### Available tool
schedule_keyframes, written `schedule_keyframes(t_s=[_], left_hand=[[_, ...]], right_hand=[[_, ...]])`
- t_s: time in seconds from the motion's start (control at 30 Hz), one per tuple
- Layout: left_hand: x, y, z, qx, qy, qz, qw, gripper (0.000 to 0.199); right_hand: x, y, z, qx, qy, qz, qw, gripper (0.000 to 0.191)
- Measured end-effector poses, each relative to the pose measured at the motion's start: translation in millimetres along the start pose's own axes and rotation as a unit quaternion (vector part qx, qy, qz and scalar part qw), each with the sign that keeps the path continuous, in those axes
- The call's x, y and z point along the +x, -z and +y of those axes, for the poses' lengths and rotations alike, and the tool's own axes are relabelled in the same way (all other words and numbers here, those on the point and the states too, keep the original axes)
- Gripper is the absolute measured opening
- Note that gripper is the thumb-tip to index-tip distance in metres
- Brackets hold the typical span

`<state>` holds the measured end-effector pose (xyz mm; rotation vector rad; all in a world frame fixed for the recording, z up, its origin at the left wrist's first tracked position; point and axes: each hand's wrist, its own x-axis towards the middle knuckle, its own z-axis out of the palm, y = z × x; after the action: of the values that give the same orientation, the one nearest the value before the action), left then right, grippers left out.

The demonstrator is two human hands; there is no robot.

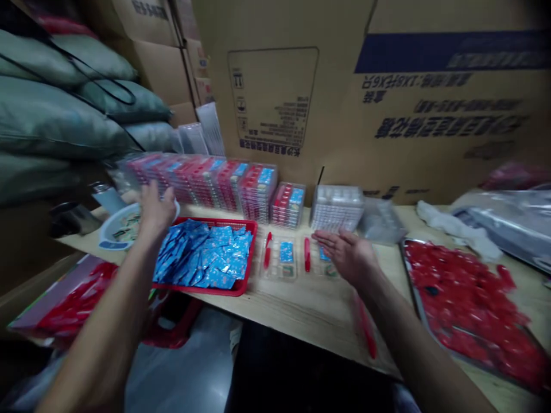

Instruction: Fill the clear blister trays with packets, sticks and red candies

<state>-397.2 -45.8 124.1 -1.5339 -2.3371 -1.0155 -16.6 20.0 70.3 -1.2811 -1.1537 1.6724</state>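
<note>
The right hand (pixel 348 258) is open and empty, palm down, with fingers extended toward the person's left. Its fingertips end just beside a slim red plastic stick (pixel 307 254), whose long axis runs roughly front to back, across the line of the fingers. The stick lies in a shallow, clear plastic compartment tray (pixel 279 269), set flat on a pale wooden tabletop (pixel 301 304). A second slim red plastic stick (pixel 267 250) and a small blue sachet (pixel 286 251) lie farther left in the same tray. The right hand is the nearer hand to this tray. The left hand (pixel 157 209) is also open, raised with fingers spread, and shows nothing held. It stands at a round white plastic dish (pixel 123 226), though contact with the dish cannot be confirmed from this view. The left hand is the nearer hand to a rectangular red plastic basket (pixel 247 229) filled with loose blue foil sachets (pixel 202 255), which sits between the two hands. Behind these items stands a row of clear plastic boxes with red and blue contents (pixel 202 180), backed by a large corrugated cardboard carton (pixel 275 97). To the right, a metal-edged tray heaped with small red pieces (pixel 465 304) rests on the tabletop.
</note>
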Motion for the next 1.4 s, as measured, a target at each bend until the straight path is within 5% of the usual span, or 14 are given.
schedule_keyframes(t_s=[0.07, 0.23, 0.3, 0.43, 0.5, 0.6, 0.63, 0.7, 0.8, 0.87, 1.0, 1.17, 1.3, 1.4], left_hand=[[-26, -36.3, 52, -0.090, -0.002, -0.012, 0.996, 0.059], [-83, -113.3, 190, -0.214, -0.304, -0.220, 0.902, 0.058], [-76, -129.2, 208, -0.192, -0.265, -0.251, 0.911, 0.056], [-51, -140.2, 225, -0.287, -0.064, -0.250, 0.922, 0.053], [-50, -138.3, 246, -0.479, 0.050, -0.306, 0.821, 0.055], [-57, -125.3, 271, -0.682, 0.158, -0.394, 0.595, 0.064], [-60, -118.9, 270, -0.700, 0.156, -0.402, 0.570, 0.063], [-64, -106.5, 252, -0.662, 0.111, -0.374, 0.640, 0.056], [-78, -103.7, 200, -0.386, 0.012, -0.233, 0.893, 0.052], [-95, -116.7, 170, -0.165, -0.045, -0.268, 0.948, 0.054], [-134, -153.7, 138, 0.052, -0.075, -0.304, 0.948, 0.071], [-153, -162.4, 127, 0.049, -0.114, -0.270, 0.955, 0.068], [-163, -148.8, 152, -0.024, -0.221, -0.181, 0.958, 0.055], [-168, -150.7, 185, -0.124, -0.311, -0.227, 0.915, 0.039]], right_hand=[[10, -25, 0, 0.072, -0.047, -0.030, 0.996, 0.047], [18, -29, -31, 0.102, 0.042, -0.112, 0.987, 0.064], [11, 6, -59, 0.109, 0.118, -0.122, 0.979, 0.075], [-4, 59, -95, -0.014, 0.284, 0.035, 0.958, 0.075], [-4, 53, -86, -0.145, 0.351, 0.110, 0.919, 0.074], [2, 37, -58, -0.400, 0.384, 0.088, 0.827, 0.073], [4, 39, -50, -0.471, 0.358, 0.075, 0.803, 0.071], [6, 59, -41, -0.554, 0.274, 0.086, 0.781, 0.067], [-2, 106, -35, -0.555, 0.198, 0.162, 0.792, 0.065], [-11, 125, -25, -0.526, 0.200, 0.182, 0.807, 0.062], [-34, 133, 11, -0.523, 0.180, 0.184, 0.812, 0.052], [-92, 154, 42, -0.506, 0.204, 0.215, 0.810, 0.047], [-152, 157, 59, -0.518, 0.235, 0.219, 0.793, 0.049], [-173, 139, 81, -0.585, 0.245, 0.156, 0.757, 0.057]])
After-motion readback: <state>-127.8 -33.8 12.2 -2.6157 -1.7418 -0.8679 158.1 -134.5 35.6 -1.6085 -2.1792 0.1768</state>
